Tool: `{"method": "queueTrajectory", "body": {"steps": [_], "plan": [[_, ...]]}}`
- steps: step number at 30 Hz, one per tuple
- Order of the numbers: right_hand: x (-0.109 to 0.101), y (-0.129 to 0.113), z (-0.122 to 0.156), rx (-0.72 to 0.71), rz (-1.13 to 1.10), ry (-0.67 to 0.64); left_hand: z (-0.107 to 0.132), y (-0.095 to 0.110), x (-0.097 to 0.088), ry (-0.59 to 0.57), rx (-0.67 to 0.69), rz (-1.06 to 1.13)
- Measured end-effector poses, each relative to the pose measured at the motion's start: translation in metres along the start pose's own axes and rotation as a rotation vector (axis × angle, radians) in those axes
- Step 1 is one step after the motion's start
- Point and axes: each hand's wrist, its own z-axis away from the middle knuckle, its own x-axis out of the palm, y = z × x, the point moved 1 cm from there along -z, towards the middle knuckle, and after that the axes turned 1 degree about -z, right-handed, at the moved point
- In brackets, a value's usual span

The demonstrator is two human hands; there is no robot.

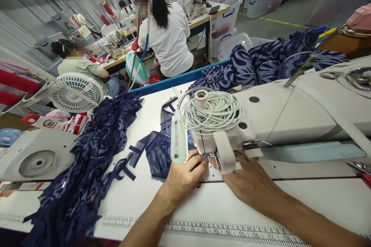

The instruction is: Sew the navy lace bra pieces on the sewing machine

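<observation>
My left hand is at the needle area of a white sewing machine, fingers curled and pressed together on navy lace fabric. A small dark blue bit of the fabric shows at the presser foot, beside the fingertips. On the other side of the needle, my right hand reaches in behind the machine head. Most of its fingers are hidden there, and what they touch does not show. The fabric spreads left across the white table, with thin navy straps trailing from it.
A lit lamp and a coil of pale cord sit at the machine head. A long navy heap lies left. Bundled patterned fabric lies behind. Printed rulers mark the front edge. Two people work beyond, near a white fan.
</observation>
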Motion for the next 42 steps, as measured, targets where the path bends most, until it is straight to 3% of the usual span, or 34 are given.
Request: {"method": "queueTrajectory", "body": {"steps": [5, 9, 13, 24, 32, 36, 38, 42], "plan": [[-0.007, 0.001, -0.006, 0.076, -0.023, 0.094, -0.002, -0.002, -0.002, -0.056, -0.077, -0.023], [-0.008, 0.000, -0.008, 0.006, -0.039, 0.075, -0.003, -0.001, -0.003, -0.059, -0.102, -0.005], [-0.005, 0.000, -0.006, 0.023, -0.065, 0.112, -0.002, -0.001, -0.002, -0.042, -0.118, -0.020], [-0.005, -0.001, -0.005, 0.018, -0.027, 0.050, -0.004, -0.002, -0.002, 0.021, -0.129, -0.039], [-0.009, -0.002, -0.005, 0.008, -0.053, 0.114, 0.004, -0.009, 0.005, 0.012, -0.183, -0.103], [-0.015, 0.002, -0.004, -0.047, 0.075, 0.212, 0.003, -0.009, 0.004, 0.020, -0.203, -0.097], [-0.015, 0.005, -0.003, -0.017, 0.108, 0.249, 0.001, -0.008, 0.003, 0.039, -0.186, -0.085], [-0.009, 0.013, 0.000, 0.112, -0.034, 0.273, 0.000, -0.008, 0.001, 0.021, -0.189, -0.071]]}}
